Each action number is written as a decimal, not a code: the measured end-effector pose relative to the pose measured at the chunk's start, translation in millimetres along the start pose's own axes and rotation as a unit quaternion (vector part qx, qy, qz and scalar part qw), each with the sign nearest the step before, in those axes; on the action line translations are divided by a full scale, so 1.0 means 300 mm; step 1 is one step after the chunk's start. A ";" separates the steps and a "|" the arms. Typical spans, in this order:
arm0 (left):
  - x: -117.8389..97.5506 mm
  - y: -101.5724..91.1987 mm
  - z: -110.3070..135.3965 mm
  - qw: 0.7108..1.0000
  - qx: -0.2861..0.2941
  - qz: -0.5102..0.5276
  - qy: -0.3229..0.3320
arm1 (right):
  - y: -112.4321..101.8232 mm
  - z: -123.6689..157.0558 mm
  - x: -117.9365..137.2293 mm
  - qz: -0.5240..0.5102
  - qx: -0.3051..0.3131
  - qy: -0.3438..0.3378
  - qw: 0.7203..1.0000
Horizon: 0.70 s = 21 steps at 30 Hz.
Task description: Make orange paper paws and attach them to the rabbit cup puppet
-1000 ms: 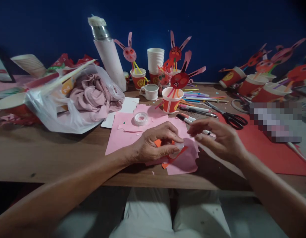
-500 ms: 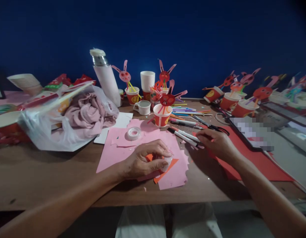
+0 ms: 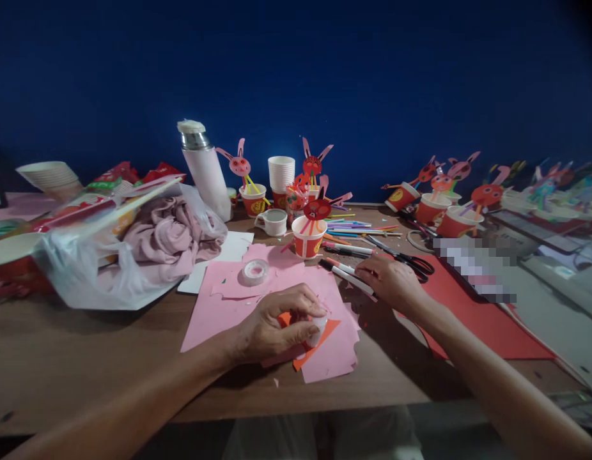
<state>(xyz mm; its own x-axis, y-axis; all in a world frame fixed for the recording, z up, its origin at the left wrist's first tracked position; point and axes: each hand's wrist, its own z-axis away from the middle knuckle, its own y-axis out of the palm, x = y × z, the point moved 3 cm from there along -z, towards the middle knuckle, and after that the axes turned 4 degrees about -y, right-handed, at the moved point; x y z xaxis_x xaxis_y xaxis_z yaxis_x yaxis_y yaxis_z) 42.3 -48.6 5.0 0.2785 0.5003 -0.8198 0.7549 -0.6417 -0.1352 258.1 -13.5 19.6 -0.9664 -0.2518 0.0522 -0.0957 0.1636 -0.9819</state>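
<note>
My left hand (image 3: 281, 322) is closed round a small whitish round object (image 3: 316, 333), its kind partly hidden by the fingers. It sits over a piece of orange paper (image 3: 330, 333) on pink paper (image 3: 219, 332). At the loose pens, my right hand (image 3: 389, 281) has its fingertips bent down together on a white marker (image 3: 344, 265). A second white marker (image 3: 356, 281) lies just in front. Black-handled scissors (image 3: 418, 263) rest behind that hand. A roll of clear tape (image 3: 255, 273) lies on the pink paper.
A paper cup with a red rabbit figure (image 3: 308, 239) stands behind the pink paper. Coloured sticks (image 3: 360, 230), a white mug (image 3: 273, 222) and a leaning flask (image 3: 207, 176) are farther back. Left is a plastic bag (image 3: 94, 268); right are red paper (image 3: 492, 332) and a phone (image 3: 461, 271).
My right hand has moved left along the markers, its fingertips now farther up the white marker. My left hand keeps its hold. The whole view has tilted slightly upward.
</note>
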 end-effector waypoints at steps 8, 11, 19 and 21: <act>-0.007 0.001 -0.004 1.000 -0.004 0.004 -0.006 | 0.026 -0.147 -0.031 0.077 0.016 0.023 0.997; -0.008 -0.001 -0.003 1.000 -0.006 -0.001 -0.014 | 0.056 -0.158 -0.035 0.084 0.015 0.024 0.996; -0.003 -0.001 -0.001 1.000 -0.011 0.011 -0.024 | 0.008 -0.069 -0.039 0.014 0.009 0.013 1.000; -0.003 0.001 -0.001 1.000 -0.007 0.006 -0.025 | -0.014 -0.037 -0.029 -0.064 -0.015 0.007 0.998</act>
<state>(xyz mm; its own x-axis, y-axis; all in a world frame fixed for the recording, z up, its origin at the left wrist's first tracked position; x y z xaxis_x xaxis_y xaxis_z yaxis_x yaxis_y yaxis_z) 42.3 -49.1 5.9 0.2581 0.4626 -0.8482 0.7604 -0.6388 -0.1170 264.2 -1.3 25.2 -0.9486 -0.2601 0.1804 -0.2264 0.1595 -0.9609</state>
